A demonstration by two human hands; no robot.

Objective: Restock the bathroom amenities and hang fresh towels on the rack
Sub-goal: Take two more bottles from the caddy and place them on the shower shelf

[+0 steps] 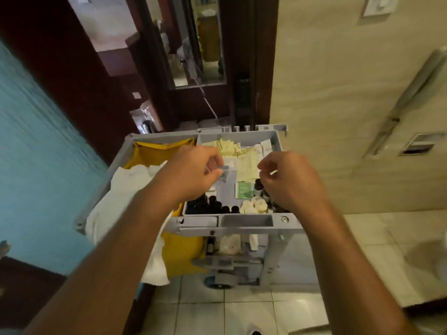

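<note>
Amenities (244,165) lie in the cart tray (276,141) beneath you. Your left grip (191,172) pinches a small packet (223,172); your right grip (290,181) curls, contents unclear. Step: picking stock. Next, likely gather remaining items and carry them inside.

The packet (225,174) between left fingers (214,162) is blurred (label unreadable).

Dim, soft blur, wide-angle edge warp.

Blue wall (36,153) on the left, dark wooden door frame (249,56) ahead, tall mirror (198,44) beside it, beige wall (326,93) on the right with a long metal handle (411,100) and a switch plate (379,6), pale tiled floor (217,310)
</note>
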